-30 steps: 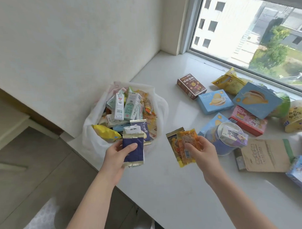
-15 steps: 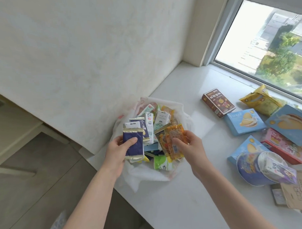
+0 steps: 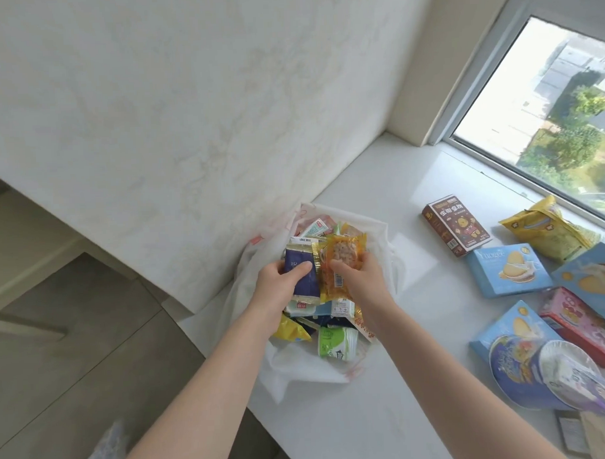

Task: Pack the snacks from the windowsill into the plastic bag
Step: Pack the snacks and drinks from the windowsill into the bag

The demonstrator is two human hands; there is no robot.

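Note:
A white plastic bag (image 3: 380,233) lies open on the windowsill (image 3: 386,415) against the wall, stuffed with several snack packs and small cartons. Over its mouth my left hand (image 3: 279,288) grips dark blue sachets with gold edges (image 3: 301,274). Beside it my right hand (image 3: 361,278) holds orange snack packets (image 3: 345,253), which touch the blue ones. A green and white cup (image 3: 337,341) sits at the bag's near edge.
To the right on the sill lie a brown box (image 3: 455,225), a yellow bag (image 3: 548,231), light blue biscuit boxes (image 3: 508,270), a pink and red box (image 3: 579,326) and a round blue tin (image 3: 525,369). The window is at the far right; the floor drops off to the left.
Both hands have moved forward over the bag and closer together, carrying the blue sachets and the orange packets. My view has turned left toward the bag.

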